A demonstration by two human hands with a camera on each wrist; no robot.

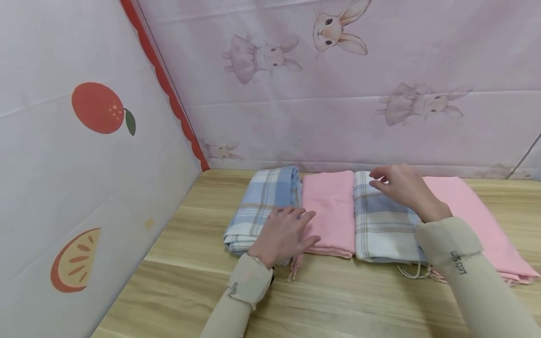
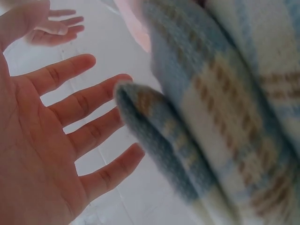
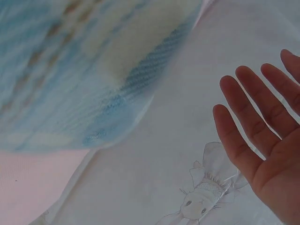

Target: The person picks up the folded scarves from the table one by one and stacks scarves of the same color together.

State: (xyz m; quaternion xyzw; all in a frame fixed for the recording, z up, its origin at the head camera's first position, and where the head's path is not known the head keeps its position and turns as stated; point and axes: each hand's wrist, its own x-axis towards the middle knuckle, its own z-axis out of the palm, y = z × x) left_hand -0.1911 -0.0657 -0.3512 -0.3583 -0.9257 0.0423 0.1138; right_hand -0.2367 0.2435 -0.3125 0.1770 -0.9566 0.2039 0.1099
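Note:
Four-sided folded scarves lie in a row: a blue-and-white plaid scarf (image 1: pixel 266 192) at the left, a pink scarf (image 1: pixel 331 211) beside it, a second plaid scarf (image 1: pixel 380 237), then another pink scarf (image 1: pixel 460 206) at the right. My left hand (image 1: pixel 283 234), fingers spread, overlaps the left plaid scarf and the pink one's near corner. Its palm (image 2: pixel 37 164) shows bare in the left wrist view, close to the plaid folds. Over the second plaid scarf is my right hand (image 1: pixel 401 188), fingers loosely bent and holding nothing. The right wrist view shows its fingers (image 3: pixel 248 112) extended beside plaid cloth.
The scarves lie on a wood-grain table (image 1: pixel 190 281). Behind them hangs a pinkish rabbit-print cloth (image 1: pixel 338 126), and a white fruit-print cloth (image 1: pixel 50 164) stands at the left. Pale tassels (image 1: pixel 416 272) stick out at the second plaid scarf's near edge.

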